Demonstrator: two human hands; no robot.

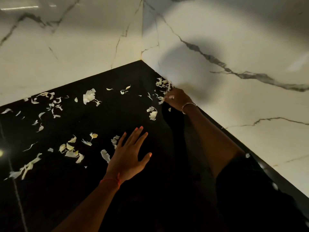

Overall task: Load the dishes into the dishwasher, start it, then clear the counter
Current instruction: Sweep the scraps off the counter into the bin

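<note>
1. The counter (66, 190) is black, flat and shiny like glass. It comes to a point in the far corner.
2. Thin, pale peels (89, 96) lie all over it. They are dry, curly and torn, some long like ribbons and some wide like petals. There are too many to count, far more than twenty, and most are on the left and in the middle.
3. Your left hand (128, 158) is flat and wide, with all five fingers straight and spread. It holds nothing. A few peels lie just beside its little finger, and the rest lie to its left.
4. One red thread (111, 180) goes round that wrist.
5. Your right hand (177, 99) is far out at the corner, with the fingers bent down. A small heap of peels (163, 83) touches its fingertips. It is blurry there, so you cannot tell if the fingers hold any.
6. One thin shiny bracelet (188, 106) sits on that wrist, and a dark sleeve (250, 190) covers the upper arm.
7. The wall (234, 39) is smooth white stone with gray wiggly lines. Its two sides meet at the corner.
</note>
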